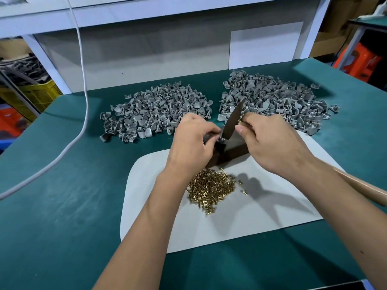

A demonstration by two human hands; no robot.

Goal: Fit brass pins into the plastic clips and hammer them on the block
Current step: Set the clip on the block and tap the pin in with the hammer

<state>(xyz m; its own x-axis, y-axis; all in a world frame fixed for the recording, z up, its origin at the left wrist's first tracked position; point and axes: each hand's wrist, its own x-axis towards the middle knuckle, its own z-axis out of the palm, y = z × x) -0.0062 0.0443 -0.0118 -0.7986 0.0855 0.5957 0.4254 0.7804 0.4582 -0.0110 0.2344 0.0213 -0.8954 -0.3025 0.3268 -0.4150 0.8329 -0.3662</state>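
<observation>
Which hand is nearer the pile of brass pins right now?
Left. The left hand is at the block, directly behind the brass pins. The right hand, gripping the hammer, sits farther back and right.

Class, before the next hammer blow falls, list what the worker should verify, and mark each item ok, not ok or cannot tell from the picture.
1. Clip sits on the block: ok.
2. Left hand steadies the clip: ok.
3. Right hand grips the hammer: ok.
4. Pin seated straight in the clip: cannot tell, fingers hide it.
5. Left fingertips clear of the hammer head: not ok, they lie right beside it.
6. Spare pins within reach on the mat: ok.
</observation>
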